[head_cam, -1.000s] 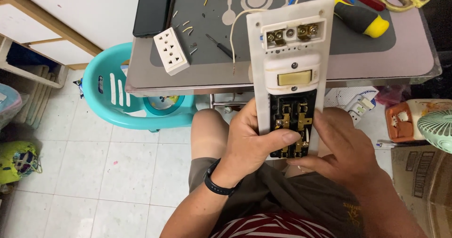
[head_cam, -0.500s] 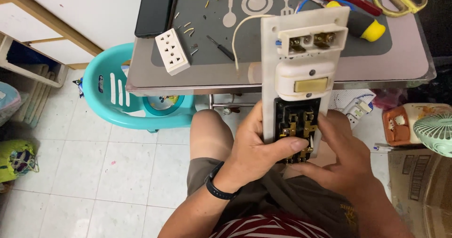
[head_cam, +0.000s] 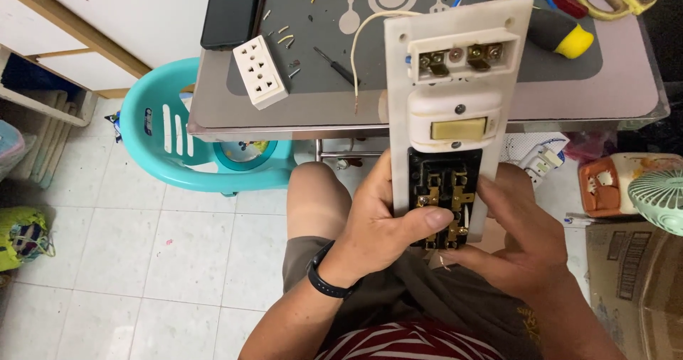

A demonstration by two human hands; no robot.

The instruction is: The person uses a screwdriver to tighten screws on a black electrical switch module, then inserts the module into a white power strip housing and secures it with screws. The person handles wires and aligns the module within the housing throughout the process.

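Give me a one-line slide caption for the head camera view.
Both hands, left hand and right hand, hold an opened white socket panel over the lap, below a cluttered table.

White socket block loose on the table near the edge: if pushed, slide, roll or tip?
The white socket block is boxy and lies flat on the table, so it would probably slide rather than roll or tip. It looks like rigid moulded plastic, likely stiff and fairly light. It sits close to the table's front edge, so a push that way could drop it onto the tiled floor.

Table edge point(head_cam: 299, 122) and turquoise chair point(head_cam: 178, 161) crowd the open floor leftward.
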